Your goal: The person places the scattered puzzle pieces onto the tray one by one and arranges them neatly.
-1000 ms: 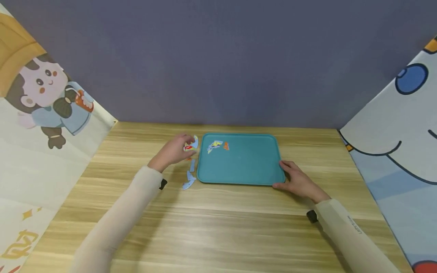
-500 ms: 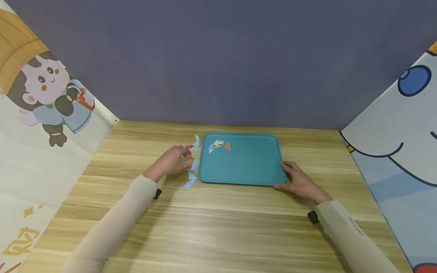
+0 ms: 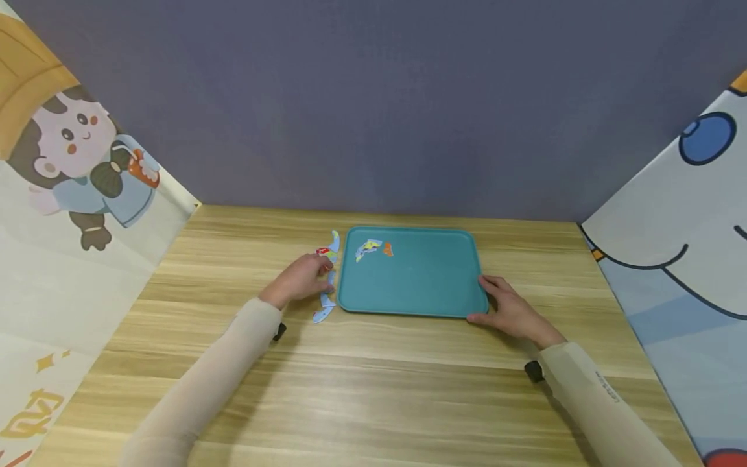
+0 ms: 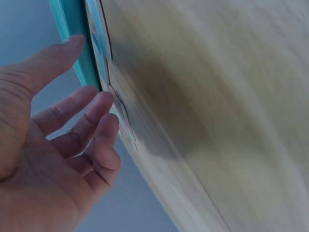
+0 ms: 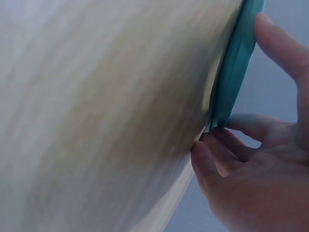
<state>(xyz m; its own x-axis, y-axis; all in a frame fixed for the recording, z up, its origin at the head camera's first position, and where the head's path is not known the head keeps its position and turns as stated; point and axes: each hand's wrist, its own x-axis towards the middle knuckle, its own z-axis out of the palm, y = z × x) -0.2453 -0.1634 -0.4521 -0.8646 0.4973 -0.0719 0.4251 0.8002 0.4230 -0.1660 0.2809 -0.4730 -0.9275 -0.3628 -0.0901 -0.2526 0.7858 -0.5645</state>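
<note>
No word can be read with certainty. On the person's right sleeve [image 3: 583, 383], just above the cuff, a short line of small dark lettering [image 3: 608, 387] runs along the forearm; it seems to begin with "Le", and the remaining letters are too small and blurred to make out. Low on the left wall panel [image 3: 35, 279] stands large gold lettering [image 3: 29, 418], stylised and slanted, which I cannot decipher. Two gold four-pointed sparkles [image 3: 45, 363] sit above it, and red strokes [image 3: 16, 456] below run out of frame.
</note>
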